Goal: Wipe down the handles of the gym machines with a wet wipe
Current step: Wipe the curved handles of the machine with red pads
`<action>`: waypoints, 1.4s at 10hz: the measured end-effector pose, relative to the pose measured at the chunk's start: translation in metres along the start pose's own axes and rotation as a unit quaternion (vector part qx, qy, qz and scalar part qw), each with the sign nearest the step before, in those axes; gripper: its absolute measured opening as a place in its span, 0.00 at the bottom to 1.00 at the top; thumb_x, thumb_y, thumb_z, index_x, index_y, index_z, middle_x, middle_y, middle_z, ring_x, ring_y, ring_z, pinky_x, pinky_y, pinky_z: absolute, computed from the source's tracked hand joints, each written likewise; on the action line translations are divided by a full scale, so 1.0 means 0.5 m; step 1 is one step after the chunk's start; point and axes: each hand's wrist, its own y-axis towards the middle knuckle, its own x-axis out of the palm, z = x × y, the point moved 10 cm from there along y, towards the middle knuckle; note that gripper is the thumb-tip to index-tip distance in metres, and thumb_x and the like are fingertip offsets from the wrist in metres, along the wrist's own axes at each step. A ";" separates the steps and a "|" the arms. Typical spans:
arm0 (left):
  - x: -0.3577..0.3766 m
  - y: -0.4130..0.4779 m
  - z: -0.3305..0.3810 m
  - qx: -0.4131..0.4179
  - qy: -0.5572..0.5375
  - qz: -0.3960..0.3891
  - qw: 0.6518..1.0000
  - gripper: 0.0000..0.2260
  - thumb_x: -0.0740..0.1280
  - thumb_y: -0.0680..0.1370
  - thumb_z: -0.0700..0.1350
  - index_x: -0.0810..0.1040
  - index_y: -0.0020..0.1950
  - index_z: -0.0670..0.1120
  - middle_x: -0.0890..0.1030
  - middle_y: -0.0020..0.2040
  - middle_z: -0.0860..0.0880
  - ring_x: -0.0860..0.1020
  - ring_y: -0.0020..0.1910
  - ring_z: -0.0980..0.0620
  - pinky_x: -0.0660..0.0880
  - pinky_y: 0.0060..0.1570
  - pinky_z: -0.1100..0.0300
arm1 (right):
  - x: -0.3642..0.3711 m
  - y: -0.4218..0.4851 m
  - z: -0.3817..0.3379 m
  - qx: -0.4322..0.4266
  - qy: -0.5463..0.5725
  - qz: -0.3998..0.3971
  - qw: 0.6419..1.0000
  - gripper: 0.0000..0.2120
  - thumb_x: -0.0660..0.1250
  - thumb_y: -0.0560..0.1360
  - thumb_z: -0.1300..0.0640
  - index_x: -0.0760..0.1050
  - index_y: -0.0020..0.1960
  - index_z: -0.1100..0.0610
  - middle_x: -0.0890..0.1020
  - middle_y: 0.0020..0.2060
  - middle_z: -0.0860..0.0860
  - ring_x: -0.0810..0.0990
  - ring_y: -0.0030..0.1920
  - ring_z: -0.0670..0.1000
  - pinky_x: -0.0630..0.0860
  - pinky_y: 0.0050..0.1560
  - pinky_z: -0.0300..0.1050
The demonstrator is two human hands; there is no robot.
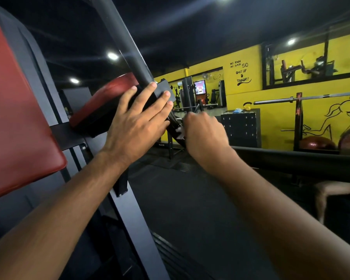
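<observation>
Closest, on the left side, is a big red padded back rest (18,118) next to a black metal frame post (137,215). A little farther out, the left hand (137,122) lies flat on a black flat plate (163,88) at the foot of a thick black round tube (129,49). Its fingers are straight and spread, so its grip is wide and holds nothing. It seems to be there to steady the machine. Just beside it, the right hand (203,134) has its grip curled tight round a small white crumpled wet wipe (179,133). The wipe is touching a short black slanted handle (172,123). So the step in hand looks like rubbing this handle clean. The hand hides much of the handle, so I cannot tell how much is done. The next move, I think, needs the wipe to slide along and round the whole handle, pressed firmly, and then go to another handle. Far off are a black box (238,126), a long silver barbell (303,98) and a yellow wall (275,81).
</observation>
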 end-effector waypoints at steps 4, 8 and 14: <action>0.022 -0.025 0.053 0.052 0.015 -0.036 0.998 0.16 0.60 0.84 0.54 0.77 0.66 0.47 0.76 0.69 0.49 0.63 0.75 0.40 0.58 0.71 0.33 | 0.003 -0.027 0.019 0.002 -0.050 -0.032 0.998 0.09 0.60 0.81 0.62 0.76 0.58 0.59 0.81 0.53 0.55 0.82 0.53 0.57 0.72 0.40 0.47; 0.029 -0.035 0.063 0.063 0.042 -0.044 0.996 0.19 0.58 0.84 0.55 0.74 0.69 0.47 0.76 0.69 0.50 0.60 0.77 0.41 0.50 0.73 0.34 | 0.074 0.079 0.046 0.026 0.077 -0.213 0.974 0.09 0.62 0.82 0.58 0.75 0.58 0.61 0.78 0.48 0.55 0.78 0.51 0.54 0.77 0.56 0.47; 0.030 -0.035 0.070 0.054 0.005 -0.025 0.998 0.17 0.60 0.83 0.53 0.76 0.67 0.47 0.77 0.68 0.49 0.63 0.76 0.42 0.52 0.74 0.34 | 0.197 -0.195 0.109 0.180 0.457 0.160 0.856 0.08 0.69 0.75 0.66 0.79 0.51 0.55 0.81 0.49 0.52 0.81 0.47 0.51 0.81 0.50 0.51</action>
